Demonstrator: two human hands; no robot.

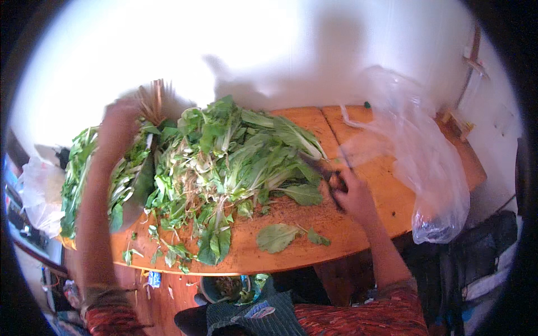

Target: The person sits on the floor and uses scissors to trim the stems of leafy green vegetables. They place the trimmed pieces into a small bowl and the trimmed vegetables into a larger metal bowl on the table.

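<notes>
A large heap of leafy greens [235, 155] with pale stems and brown roots covers the middle of the orange wooden table [294, 256]. My left hand [125, 110] is stretched out over a second pile of greens [80, 168] at the left. It is blurred beside an upright bunch of brown sticks [156, 101], and whether it grips anything is unclear. To the right of the heap, my right hand [353, 193] is closed around a dark-handled tool [337, 197]. The tool's far end reaches toward the leaves; its exact kind is hard to make out.
A clear plastic bag [424, 159] lies over the table's right side. Loose leaves [277, 237] rest near the front edge. Below that edge is a bucket [222, 287] containing plant scraps. Another plastic bag [42, 193] is at far left. A white wall [269, 46] rises behind the table.
</notes>
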